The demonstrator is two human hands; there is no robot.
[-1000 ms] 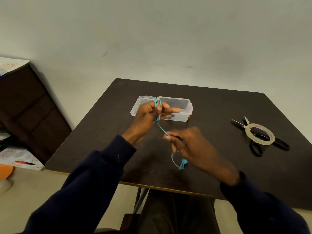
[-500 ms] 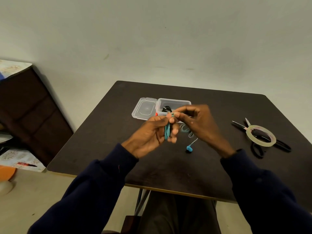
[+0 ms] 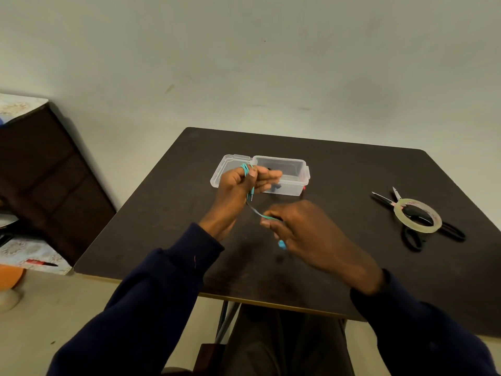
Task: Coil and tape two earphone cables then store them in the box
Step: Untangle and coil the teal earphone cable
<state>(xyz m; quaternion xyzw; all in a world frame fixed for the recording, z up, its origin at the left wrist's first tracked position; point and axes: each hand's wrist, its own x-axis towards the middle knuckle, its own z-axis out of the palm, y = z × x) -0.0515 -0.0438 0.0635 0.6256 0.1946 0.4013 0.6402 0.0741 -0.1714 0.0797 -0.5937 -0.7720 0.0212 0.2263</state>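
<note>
1. One dark wooden table (image 3: 352, 172) fills the middle of the view and carries everything below
2. One dark brown cabinet (image 3: 40, 172) stands on the floor to the left, apart from the table
3. Two hands in navy sleeves are raised over the table's near half. The left hand (image 3: 238, 185) is up in front of the box, its fingers curled round a bunch of loops with the thumb pressed on top. The right hand (image 3: 311, 234) is lower and nearer, blurred, pinching the loose strand
4. One clear plastic box (image 3: 295, 183) sits toward the far side of the table, its hinged lid (image 3: 227, 169) lying open flat on its left. Something dark lies inside, too unclear to name
5. One pair of black-handled scissors (image 3: 414, 213) lies at the table's right, blades open
6. One roll of clear tape (image 3: 417, 229) rests flat on top of the scissors
7. One teal earphone cable (image 3: 246, 169) is partly coiled in the left hand, and a single strand runs down to the right hand
8. One teal earbud (image 3: 282, 244) shows under the right hand's fingers, and one jack plug (image 3: 252, 197) hangs below the left hand
</note>
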